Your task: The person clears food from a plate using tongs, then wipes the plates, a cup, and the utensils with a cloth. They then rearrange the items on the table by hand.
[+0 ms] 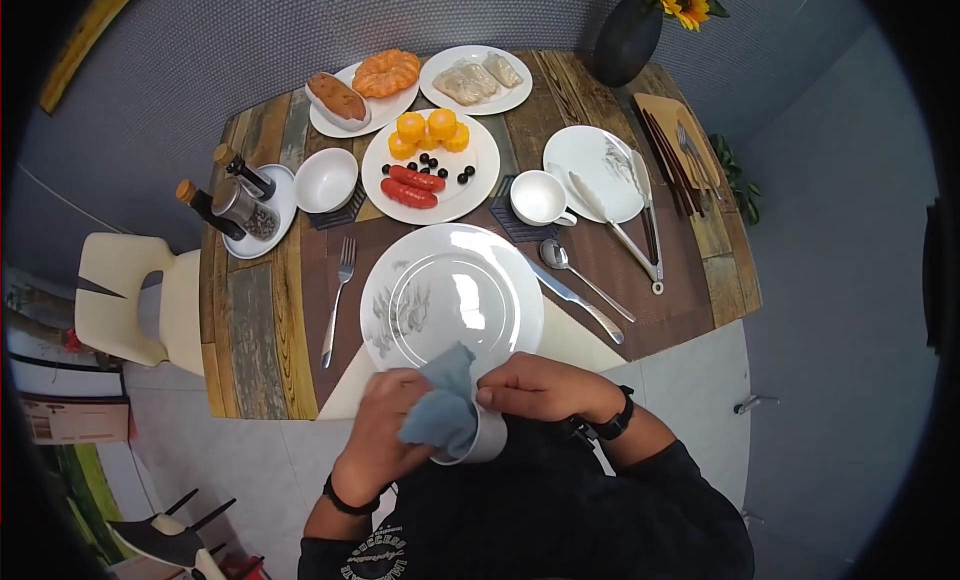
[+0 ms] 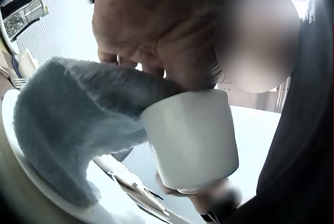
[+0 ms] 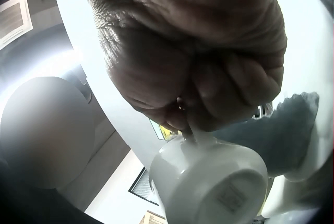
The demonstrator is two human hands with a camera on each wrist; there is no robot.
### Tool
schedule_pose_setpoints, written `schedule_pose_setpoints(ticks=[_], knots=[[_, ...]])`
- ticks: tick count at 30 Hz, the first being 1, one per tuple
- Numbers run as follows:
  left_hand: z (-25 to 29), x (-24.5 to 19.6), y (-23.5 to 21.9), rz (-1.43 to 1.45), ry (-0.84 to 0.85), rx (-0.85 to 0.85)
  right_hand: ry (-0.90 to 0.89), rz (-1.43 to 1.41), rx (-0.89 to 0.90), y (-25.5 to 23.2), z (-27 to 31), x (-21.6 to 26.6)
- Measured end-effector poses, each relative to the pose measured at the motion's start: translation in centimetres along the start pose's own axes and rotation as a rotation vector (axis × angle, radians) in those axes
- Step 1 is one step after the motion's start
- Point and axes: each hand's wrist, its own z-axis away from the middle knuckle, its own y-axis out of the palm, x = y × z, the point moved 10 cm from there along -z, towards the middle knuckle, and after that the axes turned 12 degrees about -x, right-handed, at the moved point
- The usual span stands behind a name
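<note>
Close to my body, my right hand [image 1: 550, 387] grips a white cup [image 1: 488, 438] by its handle, fingers curled in tightly. The cup [image 3: 219, 182] is tilted, and its base shows in the right wrist view. My left hand [image 1: 385, 420] holds a blue-grey cloth [image 1: 447, 405], part of it pushed into the cup's mouth. In the left wrist view the fingers reach to the cup's rim, and the loose end of the cloth [image 2: 57, 125] hangs outside. The left fingertips are hidden by cloth and cup. A large white plate [image 1: 495, 280] lies just beyond both hands.
A fork [image 1: 343, 290] lies left of the large plate, a knife [image 1: 575, 298] and spoon [image 1: 585, 278] right of it. Farther back stand a bowl [image 1: 327, 180], another cup [image 1: 538, 197], plates of food, tongs [image 1: 625, 240] and a vase [image 1: 628, 42]. Bottles [image 1: 205, 210] stand at left.
</note>
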Motion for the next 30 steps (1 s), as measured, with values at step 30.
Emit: schedule_pose_setpoints(ticks=[30], knots=[[5.9,6.2,-5.0,-0.064,-0.707,-0.235,-0.055,0.041,-1.29,-37.7,12.8,0.6]])
